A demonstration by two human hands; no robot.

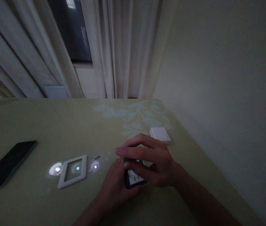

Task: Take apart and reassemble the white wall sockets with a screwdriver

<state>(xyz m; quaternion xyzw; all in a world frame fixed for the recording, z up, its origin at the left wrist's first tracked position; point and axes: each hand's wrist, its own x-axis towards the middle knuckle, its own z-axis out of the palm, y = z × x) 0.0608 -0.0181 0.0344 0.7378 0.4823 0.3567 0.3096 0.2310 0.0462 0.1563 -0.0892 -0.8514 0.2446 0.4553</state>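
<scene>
I sit at a table (53, 125) with a yellow-green surface, shiny enough to throw back spots of light. A plain pale wall (229, 78) runs along its right side. Beyond the far edge hang long pale curtains (133, 47), parted at a dark window (73, 31). The light is dim.

My two bare hands meet near the front, right of centre. My left hand (116, 179) is curled around a power socket (132, 177), thumb below it, cradling it just above or against the table; I cannot tell which. My right hand (156, 160) arches over it, its grip nearly closed, thumb and fingertips pinching a green piece (128, 159), perhaps a tool handle.

At far left lies a dark phone or tablet (9, 164). Nearer my left hand is a white square frame (84, 165), lying flat. Past my right hand sits a small white box (160, 134). Smallest is a thin dark sliver (97, 157) beside the frame.

I judge the step in hand to be close work on the socket's face with the green piece. The next move calls for a steady left grip and fine control from the right fingers.
</scene>
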